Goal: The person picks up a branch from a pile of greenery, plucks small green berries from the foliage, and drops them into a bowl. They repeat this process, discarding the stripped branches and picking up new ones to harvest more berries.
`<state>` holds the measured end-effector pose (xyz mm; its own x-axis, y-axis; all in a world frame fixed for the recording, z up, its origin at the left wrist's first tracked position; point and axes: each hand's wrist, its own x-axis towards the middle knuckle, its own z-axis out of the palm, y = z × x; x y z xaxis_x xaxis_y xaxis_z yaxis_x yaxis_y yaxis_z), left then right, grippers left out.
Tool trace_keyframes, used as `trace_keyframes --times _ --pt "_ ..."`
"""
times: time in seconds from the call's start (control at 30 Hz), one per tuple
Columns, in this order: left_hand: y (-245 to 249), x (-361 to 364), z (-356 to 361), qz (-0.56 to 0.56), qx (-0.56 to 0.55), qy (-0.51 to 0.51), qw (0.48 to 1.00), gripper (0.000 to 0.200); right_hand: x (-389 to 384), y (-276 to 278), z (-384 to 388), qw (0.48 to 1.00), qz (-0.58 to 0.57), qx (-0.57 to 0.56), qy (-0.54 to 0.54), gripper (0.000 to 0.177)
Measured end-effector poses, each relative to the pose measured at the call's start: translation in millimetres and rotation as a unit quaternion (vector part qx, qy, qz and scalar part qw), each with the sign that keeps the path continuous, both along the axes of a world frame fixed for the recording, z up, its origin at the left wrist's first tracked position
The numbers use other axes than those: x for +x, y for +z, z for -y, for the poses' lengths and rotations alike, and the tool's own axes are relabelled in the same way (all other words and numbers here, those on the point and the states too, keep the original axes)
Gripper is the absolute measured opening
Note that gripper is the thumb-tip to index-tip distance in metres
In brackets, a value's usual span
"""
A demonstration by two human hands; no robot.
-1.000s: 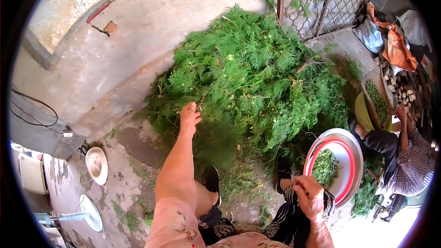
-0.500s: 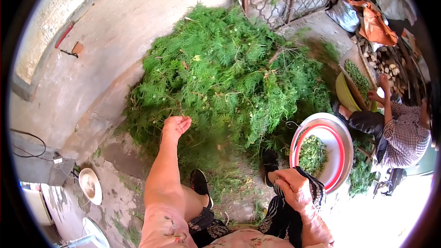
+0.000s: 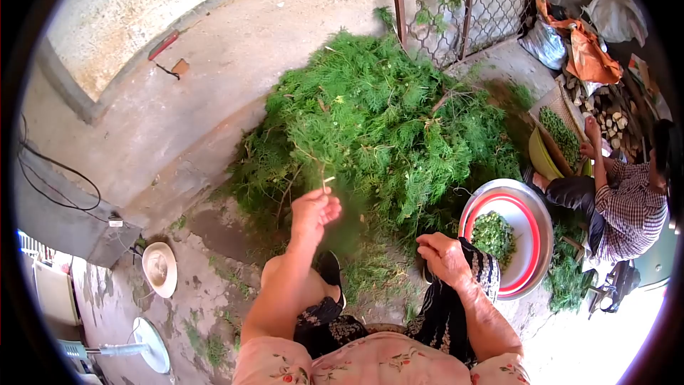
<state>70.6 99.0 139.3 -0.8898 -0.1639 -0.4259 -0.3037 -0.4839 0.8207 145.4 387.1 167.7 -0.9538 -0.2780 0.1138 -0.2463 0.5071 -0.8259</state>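
A large heap of green feathery conifer branches lies on the ground before me. My left hand is closed round a thin twig, whose pale end sticks up above the fingers. Green foliage below that hand is smeared by motion. Over my right knee is my right hand, its fingers curled together; whatever they may pinch is too small to make out. Beside it stands a wide metal basin with a red-rimmed white bowl inside. Small green pieces lie in the bowl.
At right a seated person works by a yellow-green basin and a tray of green pieces. Firewood and bags are behind. A straw hat and a fan are at left; a metal lattice gate stands behind the heap.
My left hand has moved right and closed on a twig with its end showing. My right hand has shifted slightly left and up. The whole view has swung a little left.
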Motion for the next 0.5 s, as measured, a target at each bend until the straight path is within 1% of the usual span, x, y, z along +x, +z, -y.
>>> trace_keyframes --times 0.03,0.1,0.13,0.17,0.23,0.3,0.33,0.37,0.4,0.43,0.47,0.5 --pt "-1 18 -3 -0.019 0.022 -0.004 1.0 0.025 0 -2 3 1.0 0.003 -0.006 0.006 0.02" --pt "-6 52 -12 -0.032 0.015 -0.014 0.999 0.026 2 -3 16 0.998 -0.038 -0.043 0.025 0.018" --pt "-5 71 -20 -0.046 -0.013 -0.015 0.999 0.026 5 7 23 0.997 0.043 -0.063 0.022 0.02" --pt "2 90 -32 -0.06 -0.042 -0.015 0.997 0.027 6 6 29 0.985 0.135 -0.101 0.037 0.026" --pt "11 124 -50 -0.065 -0.055 -0.049 0.995 0.027 12 -6 54 0.945 0.231 -0.233 -0.002 0.041" --pt "12 150 -64 -0.088 -0.104 -0.085 0.987 0.027 18 0 74 0.906 0.286 -0.313 0.002 0.058" --pt "8 163 -70 -0.095 -0.139 -0.094 0.981 0.027 18 -2 79 0.86 0.317 -0.4 0.008 0.065" --pt "5 174 -76 -0.102 -0.174 -0.103 0.974 0.027 22 4 86 0.856 0.302 -0.417 -0.036 0.063" --pt "5 184 -82 -0.107 -0.236 -0.123 0.958 0.028 28 11 93 0.851 0.287 -0.432 -0.08 0.06" --pt "-2 193 -87 -0.105 -0.214 -0.122 0.963 0.028 33 16 96 0.844 0.271 -0.446 -0.125 0.058" --pt "1 200 -91 -0.12 -0.25 -0.132 0.951 0.027 34 13 96 0.873 0.233 -0.41 -0.126 0.037" --pt "3 206 -93 -0.137 -0.286 -0.143 0.938 0.027 38 9 94 0.866 0.243 -0.409 -0.153 0.031"
